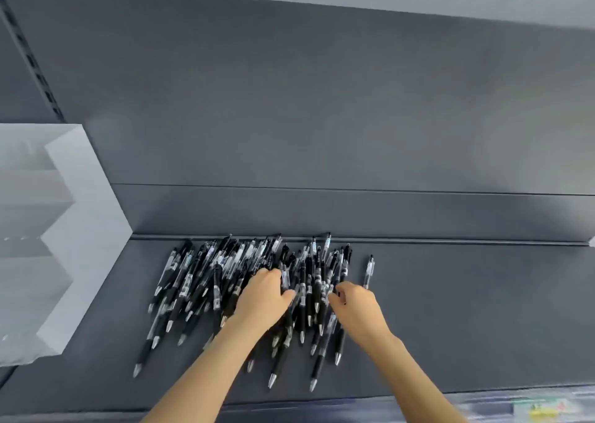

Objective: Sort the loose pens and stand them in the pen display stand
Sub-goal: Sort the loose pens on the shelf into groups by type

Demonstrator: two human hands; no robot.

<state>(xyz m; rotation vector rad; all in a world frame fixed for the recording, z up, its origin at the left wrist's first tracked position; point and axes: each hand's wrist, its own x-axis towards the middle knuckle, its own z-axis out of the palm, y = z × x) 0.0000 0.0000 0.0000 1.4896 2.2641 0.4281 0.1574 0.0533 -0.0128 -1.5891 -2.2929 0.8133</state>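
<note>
A heap of several black and clear click pens (206, 281) lies on a dark grey shelf (467, 319), tips mostly toward me. My left hand (264, 297) rests on the middle of the heap, its fingers curled round a few pens. My right hand (354, 303) is at the heap's right side, fingers bent and pinching at pens there. One clear pen (368, 271) lies apart to the right. The frosted white stepped pen display stand (80, 229) stands at the left end of the shelf; I see no pens in its tiers.
The shelf's grey back panel (322, 116) rises right behind the heap. A slotted upright (32, 62) runs up at far left. A price-label strip (547, 409) lines the front edge at lower right. Bare shelf surface stretches right of the pens.
</note>
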